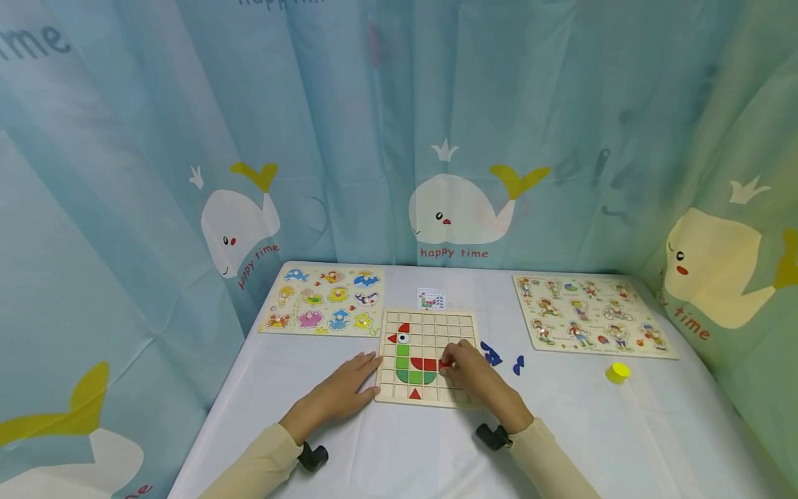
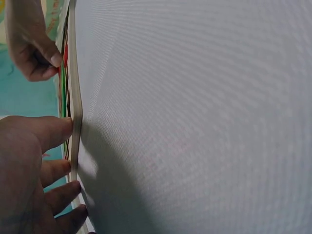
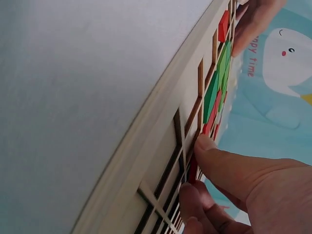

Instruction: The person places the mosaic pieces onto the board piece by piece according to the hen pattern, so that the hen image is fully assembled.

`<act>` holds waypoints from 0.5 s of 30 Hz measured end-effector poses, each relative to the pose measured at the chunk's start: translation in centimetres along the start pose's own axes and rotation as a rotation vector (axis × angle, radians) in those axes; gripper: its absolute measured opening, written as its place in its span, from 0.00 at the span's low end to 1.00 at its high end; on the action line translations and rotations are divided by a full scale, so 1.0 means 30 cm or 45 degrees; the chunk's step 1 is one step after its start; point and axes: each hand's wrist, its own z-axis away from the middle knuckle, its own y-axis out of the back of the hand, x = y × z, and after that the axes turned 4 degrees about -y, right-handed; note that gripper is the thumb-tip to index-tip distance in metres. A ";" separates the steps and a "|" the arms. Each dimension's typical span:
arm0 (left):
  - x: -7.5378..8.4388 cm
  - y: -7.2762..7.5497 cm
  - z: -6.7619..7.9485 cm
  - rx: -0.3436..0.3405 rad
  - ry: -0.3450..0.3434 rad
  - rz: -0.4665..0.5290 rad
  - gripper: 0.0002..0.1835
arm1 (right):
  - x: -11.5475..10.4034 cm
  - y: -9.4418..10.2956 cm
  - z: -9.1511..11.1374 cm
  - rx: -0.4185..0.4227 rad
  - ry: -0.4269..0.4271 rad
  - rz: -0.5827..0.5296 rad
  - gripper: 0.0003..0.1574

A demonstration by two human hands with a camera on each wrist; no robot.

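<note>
A wooden grid board (image 1: 458, 326) lies mid-table, with red and green pieces and a round eye piece set in its cells as a bird shape. My right hand (image 1: 469, 367) pinches a red piece (image 3: 193, 168) between thumb and fingers over the board, beside the red square piece (image 1: 429, 364). Fingers hide most of that held piece. My left hand (image 1: 349, 383) rests at the board's left edge, its fingertips (image 2: 67, 127) touching the rim, fingers fairly straight. A small picture card (image 1: 431, 299) with a bird pattern lies behind the board.
Several blue pieces (image 1: 492, 357) lie right of the board, partly beside my right hand. A sea-animal puzzle (image 1: 324, 299) is at the back left, a puzzle with figures (image 1: 592, 315) at the back right. A yellow cylinder (image 1: 618, 372) stands at the right. Curtains (image 1: 386, 138) surround the table.
</note>
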 end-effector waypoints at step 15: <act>0.008 0.008 0.004 -0.002 -0.004 0.004 0.36 | -0.008 0.009 0.006 -0.010 0.071 0.004 0.08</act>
